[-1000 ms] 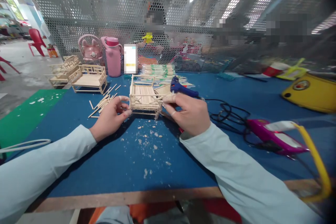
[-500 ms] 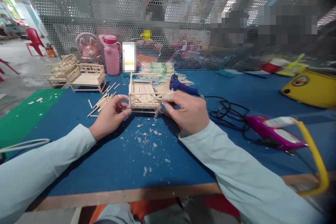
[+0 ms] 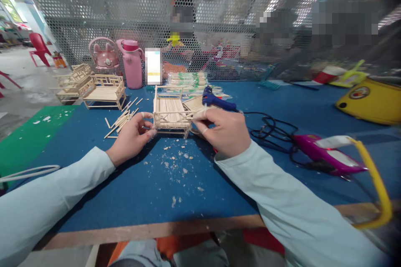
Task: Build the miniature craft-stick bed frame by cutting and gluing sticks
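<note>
A miniature bed-like frame (image 3: pixel 171 108) built from thin wooden sticks stands upright on the blue tabletop in front of me. My left hand (image 3: pixel 133 135) has its fingers curled at the frame's left front corner, thumb and fingertips against it. At the right end, my right hand (image 3: pixel 224 131) pinches a thin wooden stick (image 3: pixel 189 115) between thumb and forefinger, beside the frame's front rail. The fingers hide part of that stick. Just behind the right hand lies a blue glue gun (image 3: pixel 217 101). Loose short sticks (image 3: pixel 122 123) are scattered behind the left hand.
Finished-looking stick furniture (image 3: pixel 105 89) stands at the back left. Beside it are a pink flask (image 3: pixel 133 66) and a phone-like bright screen (image 3: pixel 153 66). Bagged sticks (image 3: pixel 188 79) lie behind the frame. Black cable (image 3: pixel 269 127) and a purple tool (image 3: pixel 328 156) lie on the right.
The view has shifted very slightly. Both hands and the stick frame stay in nearly the same places.
</note>
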### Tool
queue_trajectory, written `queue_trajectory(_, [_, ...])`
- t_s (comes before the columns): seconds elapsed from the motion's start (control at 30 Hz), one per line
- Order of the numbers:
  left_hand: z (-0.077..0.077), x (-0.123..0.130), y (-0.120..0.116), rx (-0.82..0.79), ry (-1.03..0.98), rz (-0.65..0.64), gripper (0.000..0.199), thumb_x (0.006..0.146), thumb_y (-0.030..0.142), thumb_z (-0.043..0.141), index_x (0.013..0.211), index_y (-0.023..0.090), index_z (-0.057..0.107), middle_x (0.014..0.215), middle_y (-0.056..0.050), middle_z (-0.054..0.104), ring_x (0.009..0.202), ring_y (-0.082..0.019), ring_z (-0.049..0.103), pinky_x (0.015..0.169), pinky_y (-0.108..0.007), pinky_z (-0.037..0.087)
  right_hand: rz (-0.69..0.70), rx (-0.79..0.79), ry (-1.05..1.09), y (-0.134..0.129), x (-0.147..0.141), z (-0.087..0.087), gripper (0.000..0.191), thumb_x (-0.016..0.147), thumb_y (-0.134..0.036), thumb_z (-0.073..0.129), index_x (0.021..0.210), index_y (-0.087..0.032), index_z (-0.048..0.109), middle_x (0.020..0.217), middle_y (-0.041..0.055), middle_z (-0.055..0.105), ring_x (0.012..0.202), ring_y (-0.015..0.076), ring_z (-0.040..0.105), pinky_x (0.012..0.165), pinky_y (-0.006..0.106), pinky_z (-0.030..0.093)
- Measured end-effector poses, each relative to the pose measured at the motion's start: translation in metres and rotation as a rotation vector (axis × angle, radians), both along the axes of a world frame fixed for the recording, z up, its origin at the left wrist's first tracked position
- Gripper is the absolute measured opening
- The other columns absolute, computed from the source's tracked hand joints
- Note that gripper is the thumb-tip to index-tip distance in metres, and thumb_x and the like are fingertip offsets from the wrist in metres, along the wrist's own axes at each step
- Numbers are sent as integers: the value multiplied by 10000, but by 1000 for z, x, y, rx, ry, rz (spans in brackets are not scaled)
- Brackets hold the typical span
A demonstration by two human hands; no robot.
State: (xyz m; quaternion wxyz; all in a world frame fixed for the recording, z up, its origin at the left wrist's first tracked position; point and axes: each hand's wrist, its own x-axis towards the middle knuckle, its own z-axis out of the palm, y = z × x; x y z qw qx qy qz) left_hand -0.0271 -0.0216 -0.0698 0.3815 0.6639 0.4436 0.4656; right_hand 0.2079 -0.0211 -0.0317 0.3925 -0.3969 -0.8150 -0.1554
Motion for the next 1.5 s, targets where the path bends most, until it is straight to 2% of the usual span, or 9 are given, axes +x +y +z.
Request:
queue_trajectory(0.47, [-4, -1, 1, 49, 82, 22, 300, 758, 199, 598, 1038, 164, 497, 773, 13, 579, 703, -108, 574, 640, -240, 458, 68, -154, 80, -1, 2, 6, 117, 737, -135, 579, 681, -166, 677, 665, 15, 714, 579, 115, 631, 580, 226, 460])
queue_trajectory(0.93, [-2, -2, -2, 84, 174, 38, 341, 745, 197, 582, 1067, 170, 475, 844, -13, 564, 707, -121, 568, 645, -257, 460, 69, -142, 91, -1, 1, 7, 134, 722, -112, 566, 668, -178, 669, 665, 5, 713, 588, 114, 635, 586, 223, 470])
queue_trajectory(1.03, [3, -3, -12, 190, 226, 199, 399, 704, 157, 591, 1084, 168, 469, 882, -28, 526, 757, -143, 539, 618, -253, 441, 67, -173, 79, -3, 6, 12, 123, 716, -114, 577, 680, -176, 677, 679, 12, 719, 599, 118, 638, 594, 228, 474])
queue_trajectory(1.1, [9, 0, -24, 364, 243, 355, 332, 707, 160, 594, 1025, 169, 499, 827, -14, 489, 728, -143, 486, 615, -257, 417, 100, -231, 54, -6, 10, 16, 111, 718, -129, 593, 686, -190, 681, 679, 5, 723, 599, 119, 642, 594, 228, 479])
queue_trajectory(1.13, [12, 4, -32, 438, 254, 357, 276, 731, 180, 598, 995, 171, 518, 795, -6, 490, 710, -141, 474, 655, -272, 423, 141, -267, 35, -9, 11, 17, 110, 723, -136, 597, 688, -198, 681, 677, -2, 724, 598, 117, 645, 591, 223, 482])
queue_trajectory(1.2, [19, 15, -46, 395, 240, 220, 136, 823, 234, 540, 949, 183, 555, 737, 0, 523, 685, -142, 492, 671, -274, 425, 263, -330, -13, -17, 10, 17, 120, 740, -142, 590, 689, -208, 677, 674, -13, 725, 596, 105, 648, 581, 205, 480])
queue_trajectory(1.27, [24, 29, -58, 178, 245, 14, 154, 890, 276, 466, 932, 192, 587, 776, -16, 604, 731, -156, 555, 686, -270, 439, 362, -361, -70, -26, 6, 14, 131, 760, -138, 576, 697, -205, 669, 671, -15, 719, 592, 95, 642, 574, 190, 472])
queue_trajectory(1.33, [25, 41, -64, 54, 309, -141, 195, 907, 292, 446, 890, 192, 613, 799, -24, 643, 742, -165, 577, 681, -271, 434, 397, -369, -121, -34, 1, 8, 134, 778, -132, 563, 717, -197, 663, 678, -3, 711, 599, 95, 634, 576, 186, 463])
queue_trajectory(1.5, [20, 49, -64, 29, 417, -188, 221, 896, 278, 437, 832, 187, 628, 750, -28, 656, 661, -160, 556, 615, -266, 399, 387, -398, -198, -42, -1, -3, 152, 811, -121, 536, 739, -183, 654, 704, 25, 699, 642, 113, 639, 605, 198, 466])
